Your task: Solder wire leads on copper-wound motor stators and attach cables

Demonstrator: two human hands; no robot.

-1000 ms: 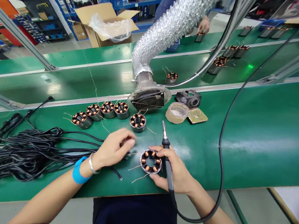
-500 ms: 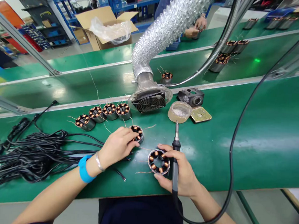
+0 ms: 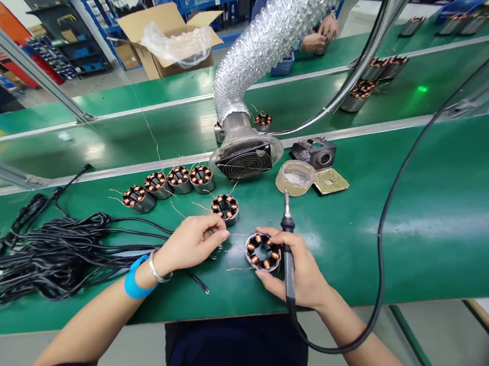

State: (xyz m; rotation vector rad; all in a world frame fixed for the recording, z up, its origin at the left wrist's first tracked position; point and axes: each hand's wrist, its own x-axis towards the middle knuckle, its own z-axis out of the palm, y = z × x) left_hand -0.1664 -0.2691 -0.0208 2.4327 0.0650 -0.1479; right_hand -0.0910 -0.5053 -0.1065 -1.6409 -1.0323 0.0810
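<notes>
My right hand [image 3: 305, 272] grips a motor stator [image 3: 263, 253] with copper coils between thumb and fingertips. A soldering iron [image 3: 288, 260] lies in the same hand, its tip pointing up at a round pot [image 3: 295, 178]. Thin lead wires stick out leftward from the stator. My left hand [image 3: 195, 240] has its fingers half curled, thumb and forefinger slightly apart, with no held thing visible. It is just below another stator [image 3: 225, 209] standing on the bench and over the ends of black cables [image 3: 138, 248]. Several stators [image 3: 179, 179] stand in a row behind.
A fume extractor hood [image 3: 246, 158] on a silver duct hangs over the bench. Beside the pot are a black soldering stand [image 3: 314, 153] and a yellowish square pad [image 3: 331, 181]. The iron's cord [image 3: 380, 256] loops on the right. Across the bench, another person's hands [image 3: 321, 37] work.
My left hand has let go of the standing stator and drawn slightly down from it. My right hand, with its stator and iron, has shifted only a little.
</notes>
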